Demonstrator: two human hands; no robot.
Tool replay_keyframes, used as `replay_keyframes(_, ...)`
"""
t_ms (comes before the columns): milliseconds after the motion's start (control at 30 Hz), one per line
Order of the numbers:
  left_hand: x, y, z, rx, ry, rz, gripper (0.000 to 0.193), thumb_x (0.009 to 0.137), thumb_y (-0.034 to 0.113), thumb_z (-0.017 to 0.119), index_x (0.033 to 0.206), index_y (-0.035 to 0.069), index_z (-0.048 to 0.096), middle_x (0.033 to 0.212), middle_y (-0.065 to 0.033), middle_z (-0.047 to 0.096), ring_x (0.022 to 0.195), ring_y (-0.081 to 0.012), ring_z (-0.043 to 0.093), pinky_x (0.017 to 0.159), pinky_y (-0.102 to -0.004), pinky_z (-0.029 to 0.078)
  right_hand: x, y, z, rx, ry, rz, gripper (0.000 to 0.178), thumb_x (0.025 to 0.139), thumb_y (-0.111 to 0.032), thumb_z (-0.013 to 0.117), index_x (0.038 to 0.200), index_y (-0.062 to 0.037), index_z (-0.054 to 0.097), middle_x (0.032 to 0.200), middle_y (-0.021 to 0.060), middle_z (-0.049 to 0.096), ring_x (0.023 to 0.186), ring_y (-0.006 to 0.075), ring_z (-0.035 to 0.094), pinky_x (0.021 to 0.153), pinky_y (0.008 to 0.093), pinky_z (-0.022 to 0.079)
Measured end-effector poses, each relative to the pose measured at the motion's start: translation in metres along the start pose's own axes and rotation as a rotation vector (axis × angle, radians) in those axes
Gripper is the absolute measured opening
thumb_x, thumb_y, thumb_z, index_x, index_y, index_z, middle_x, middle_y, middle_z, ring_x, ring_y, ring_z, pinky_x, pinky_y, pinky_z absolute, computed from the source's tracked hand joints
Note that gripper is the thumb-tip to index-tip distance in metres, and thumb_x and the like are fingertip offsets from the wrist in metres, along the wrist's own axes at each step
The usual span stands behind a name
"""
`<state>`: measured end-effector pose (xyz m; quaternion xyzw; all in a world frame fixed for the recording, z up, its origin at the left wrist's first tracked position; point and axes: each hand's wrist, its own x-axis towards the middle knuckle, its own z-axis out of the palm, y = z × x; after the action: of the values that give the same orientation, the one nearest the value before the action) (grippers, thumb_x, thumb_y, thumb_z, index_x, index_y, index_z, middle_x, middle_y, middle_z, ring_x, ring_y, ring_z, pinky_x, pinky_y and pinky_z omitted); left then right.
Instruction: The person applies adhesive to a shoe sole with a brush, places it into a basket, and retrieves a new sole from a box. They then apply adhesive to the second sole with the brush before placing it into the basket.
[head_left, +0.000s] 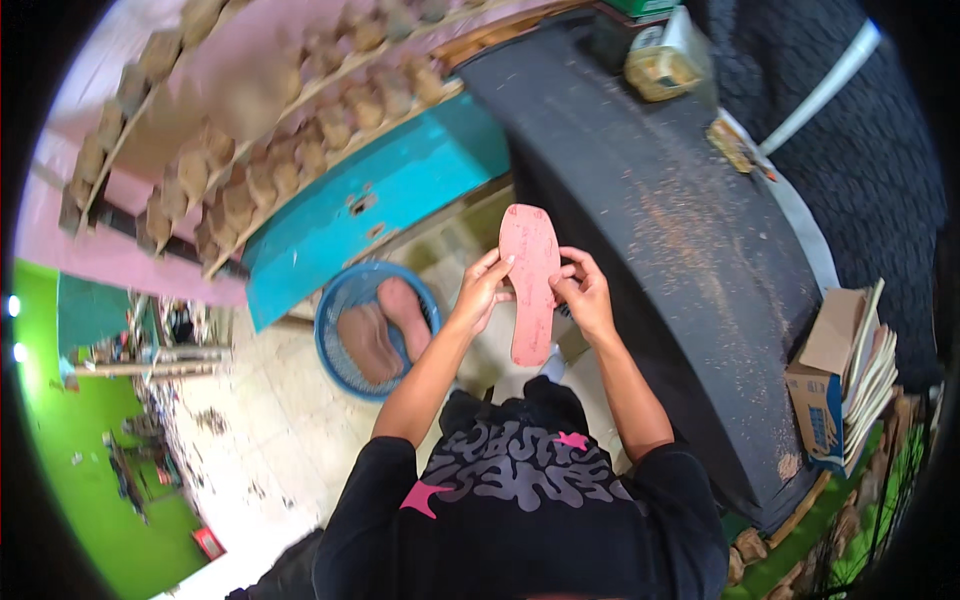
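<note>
Both hands hold a flat pink shoe insole (534,300) in front of my body, its broad end away from me and its narrower end toward me. Faint markings cover its upper face. My left hand (484,290) grips the left edge, thumb on top. On the opposite edge, my right hand (586,298) is closed with its fingertips at the rim. Below and left of the insole stands a round blue plastic basket (328,315) on the floor. Inside it lie brown sole-shaped pieces (366,345) and a pinkish one (403,312).
A dark-covered table (590,120) runs along my right, strewn with brown crumbs (675,235). On it are a bag (668,65) at the far end and a carton of flat sheets (825,385). Shelves of shoe lasts (330,125) line the wall above a turquoise panel (425,155).
</note>
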<state>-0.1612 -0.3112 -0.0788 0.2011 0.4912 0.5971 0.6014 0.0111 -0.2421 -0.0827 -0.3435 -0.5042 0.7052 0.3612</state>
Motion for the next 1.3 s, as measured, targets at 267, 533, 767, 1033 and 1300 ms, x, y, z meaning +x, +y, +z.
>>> replay_keyframes(267,-0.058,-0.009,-0.178,-0.158,0.259,-0.070,0.026,0.092,0.022,0.055,0.113,0.008,0.058,0.100,-0.0039,0.063,0.087,-0.0171,0.063,0.072,-0.0391,0.053,0.001,0.096,0.148,-0.159,-0.247,0.274,0.065,0.079,0.004,0.061,0.138,-0.0103,0.039,0.090,0.0060,0.057,0.071,0.0126,0.060,0.061,0.0273,0.053)
replay_keyframes(533,-0.090,-0.049,-0.296,-0.054,0.390,-0.235,0.028,0.093,0.026,0.054,0.114,0.008,0.056,0.098,-0.0028,0.059,0.083,-0.0152,0.061,0.070,-0.0359,0.057,0.001,0.214,0.220,-0.442,-0.289,0.371,0.065,0.077,-0.003,0.066,0.136,-0.0133,0.043,0.081,0.0065,0.057,0.071,0.0140,0.060,0.063,0.0269,0.050)
replay_keyframes(767,-0.072,-0.096,-0.357,-0.091,0.378,-0.271,0.025,0.091,0.016,0.053,0.114,0.006,0.056,0.095,-0.0047,0.060,0.079,-0.0150,0.062,0.068,-0.0314,0.057,0.019,0.266,0.241,-0.737,-0.318,0.354,0.064,0.076,-0.005,0.067,0.135,-0.0149,0.043,0.082,0.0117,0.064,0.074,0.0223,0.063,0.072,0.0320,0.050)
replay_keyframes(1033,-0.020,-0.134,-0.385,-0.044,0.486,-0.251,0.015,0.088,0.007,0.058,0.101,0.000,0.060,0.087,-0.0087,0.061,0.071,-0.0162,0.064,0.062,-0.0287,0.057,0.059,0.300,0.244,-0.956,-0.345,0.291,0.065,0.076,-0.002,0.064,0.135,-0.0167,0.041,0.086,0.0150,0.065,0.077,0.0308,0.065,0.070,0.0373,0.051)
replay_keyframes(1300,0.010,-0.162,-0.407,0.370,0.501,-0.160,0.014,0.085,0.009,0.062,0.083,-0.003,0.059,0.071,-0.0121,0.064,0.066,-0.0157,0.067,0.053,-0.0288,0.053,0.075,0.338,0.250,-1.260,-0.324,0.145,0.061,0.078,-0.001,0.058,0.134,-0.0082,0.035,0.091,0.0228,0.063,0.085,0.0424,0.061,0.078,0.0495,0.050)
